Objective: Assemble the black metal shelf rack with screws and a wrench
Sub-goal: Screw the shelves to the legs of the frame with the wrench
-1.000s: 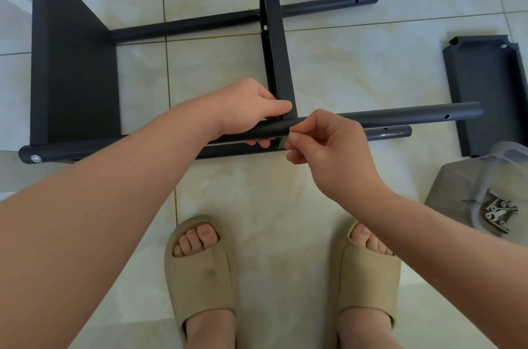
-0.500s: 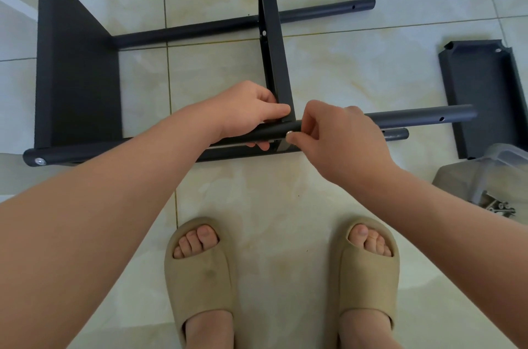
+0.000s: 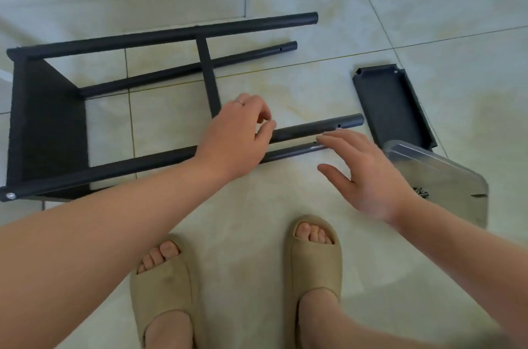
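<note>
Your slippers (image 3: 313, 257) stand on the tile floor (image 3: 251, 205). Just ahead, your right hand (image 3: 368, 177) is spread wide and holds nothing, fingertips by the tube ends. Your left hand (image 3: 237, 137) hangs loosely curled over the near tube (image 3: 314, 128), gripping nothing. The black shelf rack (image 3: 48, 120) lies on its side, with a loose shelf panel (image 3: 391, 105) to its right.

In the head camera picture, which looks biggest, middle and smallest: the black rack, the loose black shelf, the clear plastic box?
1. black rack: plainly the largest.
2. loose black shelf and clear plastic box: they look about alike. The box lies nearer the camera, so I won't rank them.
</note>
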`<move>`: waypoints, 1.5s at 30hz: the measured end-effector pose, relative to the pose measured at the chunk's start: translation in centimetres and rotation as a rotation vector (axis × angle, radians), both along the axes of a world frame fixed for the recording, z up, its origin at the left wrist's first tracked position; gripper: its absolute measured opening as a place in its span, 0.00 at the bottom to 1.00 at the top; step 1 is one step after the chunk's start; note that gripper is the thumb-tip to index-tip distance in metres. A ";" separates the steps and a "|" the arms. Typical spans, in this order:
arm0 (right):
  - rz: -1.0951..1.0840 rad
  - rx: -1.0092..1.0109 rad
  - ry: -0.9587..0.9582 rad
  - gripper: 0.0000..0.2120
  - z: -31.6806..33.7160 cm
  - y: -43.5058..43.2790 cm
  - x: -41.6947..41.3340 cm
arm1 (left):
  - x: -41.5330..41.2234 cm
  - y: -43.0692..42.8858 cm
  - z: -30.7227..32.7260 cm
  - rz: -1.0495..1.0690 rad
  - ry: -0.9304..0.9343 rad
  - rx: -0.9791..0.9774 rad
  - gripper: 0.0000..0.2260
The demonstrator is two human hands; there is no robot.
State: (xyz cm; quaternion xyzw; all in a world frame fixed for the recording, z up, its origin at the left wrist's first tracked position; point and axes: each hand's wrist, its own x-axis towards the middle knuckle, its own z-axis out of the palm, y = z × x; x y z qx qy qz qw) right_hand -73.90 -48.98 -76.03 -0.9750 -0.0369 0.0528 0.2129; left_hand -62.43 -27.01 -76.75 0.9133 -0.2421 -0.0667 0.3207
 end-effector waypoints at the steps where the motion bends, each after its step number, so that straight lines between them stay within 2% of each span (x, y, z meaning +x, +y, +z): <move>1: -0.021 -0.023 -0.009 0.22 0.0 -1.6 -0.9 | -0.8 -1.3 0.4 -0.075 0.024 -0.002 0.04; 5: -0.168 -0.059 -0.023 0.22 -0.7 -7.4 -4.4 | -3.5 -6.4 0.7 -0.262 0.285 0.061 0.04; 10: -0.366 -0.051 0.080 0.19 -3.3 -13.4 -7.4 | -5.3 -11.9 -1.0 -0.310 0.636 0.258 0.18; 13: -0.461 -0.012 0.221 0.18 -5.8 -15.7 -7.7 | -6.1 -14.9 -2.6 -0.321 0.682 0.330 0.24; 17: -0.539 -0.023 0.463 0.17 -9.1 -18.2 -7.6 | -7.6 -18.4 -5.1 -0.333 0.776 0.303 0.27; 19: -0.560 -0.061 0.575 0.18 -10.5 -19.3 -7.5 | -8.1 -19.5 -6.3 -0.322 0.810 0.261 0.25; 22: -0.577 -0.087 0.665 0.18 -12.3 -20.3 -7.7 | -8.4 -20.4 -7.7 -0.272 0.844 0.188 0.18; 25: -0.559 -0.130 0.652 0.14 -13.6 -20.7 -7.7 | -8.8 -20.4 -8.5 -0.242 0.846 0.138 0.06; 29: -0.515 -0.212 0.663 0.08 -14.6 -20.8 -7.5 | -9.2 -20.4 -8.6 -0.206 0.845 0.115 0.07; 37: -0.406 -0.261 0.695 0.07 -14.0 -20.4 -6.8 | -9.0 -20.5 -8.4 -0.210 0.852 0.126 0.07; 41: -0.452 -0.194 0.562 0.05 -10.7 -19.3 -6.8 | -8.6 -20.0 -7.6 -0.159 0.850 0.126 0.15; 45: -0.469 -0.067 0.290 0.06 -5.0 -16.9 -5.8 | -6.9 -19.4 -5.8 0.037 0.786 0.042 0.14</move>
